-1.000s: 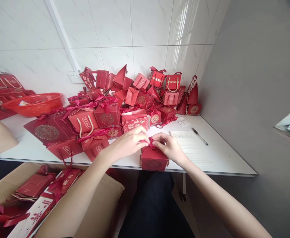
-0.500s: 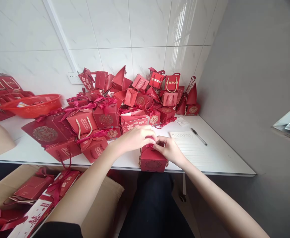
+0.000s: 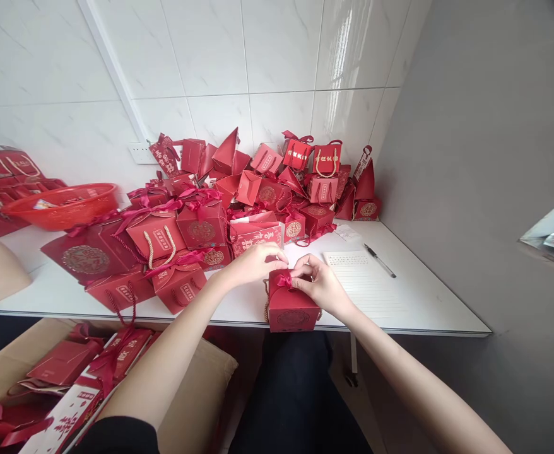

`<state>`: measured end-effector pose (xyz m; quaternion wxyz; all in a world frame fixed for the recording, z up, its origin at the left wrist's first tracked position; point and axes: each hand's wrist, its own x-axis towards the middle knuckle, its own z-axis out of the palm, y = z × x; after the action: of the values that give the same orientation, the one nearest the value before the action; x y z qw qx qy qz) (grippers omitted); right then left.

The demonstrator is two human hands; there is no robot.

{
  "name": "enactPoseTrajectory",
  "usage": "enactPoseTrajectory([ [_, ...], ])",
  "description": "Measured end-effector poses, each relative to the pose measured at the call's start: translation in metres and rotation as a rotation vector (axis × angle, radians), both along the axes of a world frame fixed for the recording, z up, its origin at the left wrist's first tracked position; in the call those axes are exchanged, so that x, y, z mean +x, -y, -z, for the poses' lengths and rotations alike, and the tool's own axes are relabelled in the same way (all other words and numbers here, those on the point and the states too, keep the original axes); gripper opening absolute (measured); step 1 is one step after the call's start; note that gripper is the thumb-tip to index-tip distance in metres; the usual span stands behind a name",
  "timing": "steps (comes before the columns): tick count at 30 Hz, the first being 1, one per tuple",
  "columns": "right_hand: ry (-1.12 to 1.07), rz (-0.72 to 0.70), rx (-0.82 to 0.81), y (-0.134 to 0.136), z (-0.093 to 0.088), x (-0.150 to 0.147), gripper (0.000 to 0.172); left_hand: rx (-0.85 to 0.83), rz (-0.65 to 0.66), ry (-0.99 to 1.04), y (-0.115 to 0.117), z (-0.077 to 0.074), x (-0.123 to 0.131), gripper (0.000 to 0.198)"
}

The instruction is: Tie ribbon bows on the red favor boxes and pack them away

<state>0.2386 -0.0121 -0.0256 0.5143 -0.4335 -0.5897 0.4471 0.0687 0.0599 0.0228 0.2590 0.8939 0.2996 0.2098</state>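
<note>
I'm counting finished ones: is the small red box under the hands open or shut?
Shut. The box stands upright, its top closed under a ribbon that the left hand and right hand touch.

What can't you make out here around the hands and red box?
Head view.
Inside the red box: its walls hide it.
Ends of the ribbon: under left hand and right hand.
Writing on the lined paper: too small.
The cardboard carton: cut off at the bottom edge.
</note>
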Motion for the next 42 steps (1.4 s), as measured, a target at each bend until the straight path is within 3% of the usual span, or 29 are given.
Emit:
enactPoseTrajectory([
  [5, 0.008, -0.009, 0.056, -0.001, 0.002, 0.000, 0.028, -0.112, -0.058, 0.098, 0.002, 0.010, -0.001, 0.018],
  [13, 0.021, 0.010, 0.109, 0.000, 0.003, -0.001, 0.023, -0.014, -0.083, 0.014, 0.017, 0.012, -0.008, 0.017],
  [18, 0.081, 0.010, 0.121, 0.000, 0.001, -0.001, 0.022, 0.061, -0.132, 0.087, 0.024, -0.001, -0.012, 0.024],
  [22, 0.102, 0.006, 0.110, 0.001, 0.001, -0.002, 0.020, -0.011, -0.069, 0.083, 0.035, -0.019, -0.010, 0.024],
  [28, 0.108, 0.006, 0.115, 0.001, 0.001, -0.001, 0.020, 0.067, 0.009, -0.066, 0.050, -0.039, -0.017, 0.022],
  [35, 0.110, 0.007, 0.113, 0.000, 0.002, -0.001, 0.015, -0.075, 0.061, -0.139, 0.049, -0.038, -0.036, 0.015],
  [42, 0.105, 0.012, 0.116, 0.000, 0.002, -0.001, 0.015, -0.113, -0.153, -0.267, 0.052, -0.035, -0.035, 0.030],
])
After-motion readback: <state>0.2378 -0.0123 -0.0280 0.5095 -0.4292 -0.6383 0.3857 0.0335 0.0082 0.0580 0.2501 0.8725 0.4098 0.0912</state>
